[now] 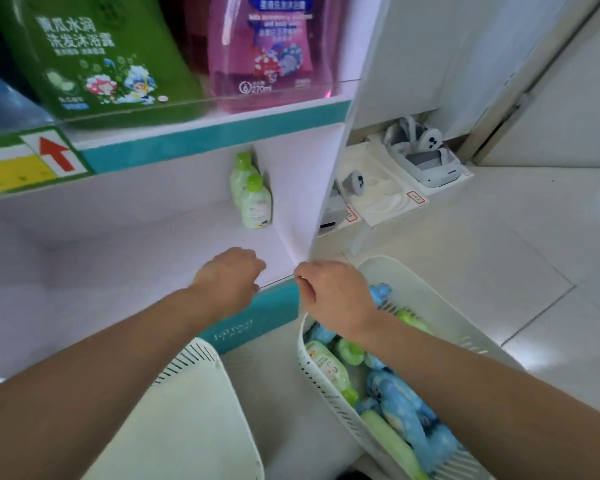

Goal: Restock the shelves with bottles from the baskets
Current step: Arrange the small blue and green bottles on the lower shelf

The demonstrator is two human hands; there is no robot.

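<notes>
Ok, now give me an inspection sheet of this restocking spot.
Surface: white lower shelf with teal front edge.
Job's things: two green-capped bottles at its back right corner; right basket holds green and blue bottles; left basket beside it.
Clutter: grey devices on white trays on the floor.
Hands: left hand over the shelf front, right hand above the right basket; fingers curled, palms hidden.
Cables: nothing seen.
Surroundings: large green bottle and pink bottle on the upper shelf; tiled floor.
</notes>
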